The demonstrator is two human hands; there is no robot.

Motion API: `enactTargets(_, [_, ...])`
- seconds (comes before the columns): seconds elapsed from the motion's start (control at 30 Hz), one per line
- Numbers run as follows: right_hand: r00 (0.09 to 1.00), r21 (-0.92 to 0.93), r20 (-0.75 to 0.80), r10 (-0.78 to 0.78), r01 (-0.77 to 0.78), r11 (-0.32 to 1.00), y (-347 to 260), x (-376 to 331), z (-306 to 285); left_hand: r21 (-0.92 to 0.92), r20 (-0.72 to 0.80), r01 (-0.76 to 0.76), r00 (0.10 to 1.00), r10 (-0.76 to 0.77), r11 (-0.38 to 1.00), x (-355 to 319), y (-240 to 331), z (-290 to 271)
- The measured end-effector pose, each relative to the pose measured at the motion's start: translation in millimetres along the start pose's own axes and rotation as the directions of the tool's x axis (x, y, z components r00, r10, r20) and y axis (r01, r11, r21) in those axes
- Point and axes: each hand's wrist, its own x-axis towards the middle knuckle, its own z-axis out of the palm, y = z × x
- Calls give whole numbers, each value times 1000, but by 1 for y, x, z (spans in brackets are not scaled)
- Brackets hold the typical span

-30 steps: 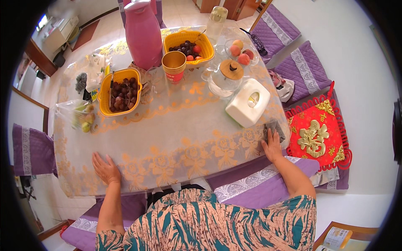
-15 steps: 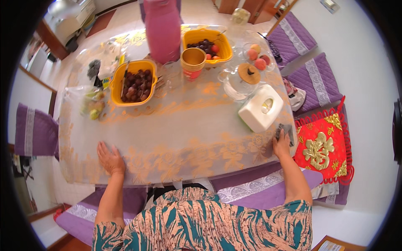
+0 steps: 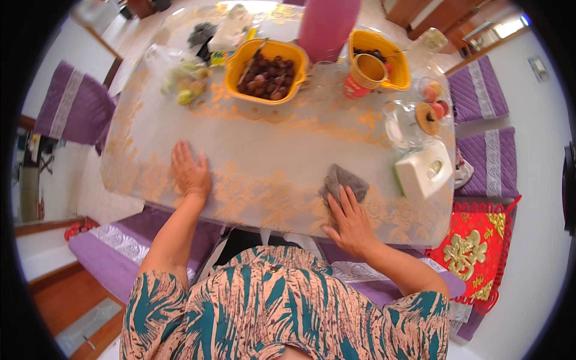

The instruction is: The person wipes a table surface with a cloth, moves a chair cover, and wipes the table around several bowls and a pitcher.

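Hands number two in my head view; the right hand [image 3: 353, 225] lies over one grey cloth [image 3: 343, 179], its fingers stretched out on the near part and its thumb spread to the left, so I read it as laid on top rather than clenched; whether a fold is caught beneath, I cannot tell. The left hand [image 3: 191, 172] rests palm down and grasps nothing, well to the left of the right hand and a little farther forward; both are on one table [image 3: 258, 144] with a gold-patterned cover.

Counting outward from the right hand, I get one white tissue box [image 3: 420, 177] to its right and slightly ahead; one glass pitcher [image 3: 405, 129] with one wooden lid [image 3: 427, 119], beyond that box; a first yellow basket [image 3: 261, 96] far ahead and leftward, holding dark grapes [image 3: 270, 78] too overlapped to count; a second yellow basket [image 3: 401, 66] far ahead, making two; one stack of cups [image 3: 363, 78] on its near side; one pink flask [image 3: 327, 30] between the baskets; one clear bag of fruit [image 3: 186, 81] beyond the left hand.

The grey cloth sits just ahead of the right palm, under the fingertips; it lies between the left hand and the tissue box, touching neither.
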Motion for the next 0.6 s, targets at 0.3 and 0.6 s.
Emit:
enactTargets(0.3, [968, 109, -226, -112, 140, 984, -53, 123, 24, -253, -21, 57, 998, -64, 966, 0, -3, 0])
enactTargets(0.6, [873, -91, -436, 217, -283, 955, 26, 45, 55, -484, 45, 77, 997, -64, 872, 2, -13, -13])
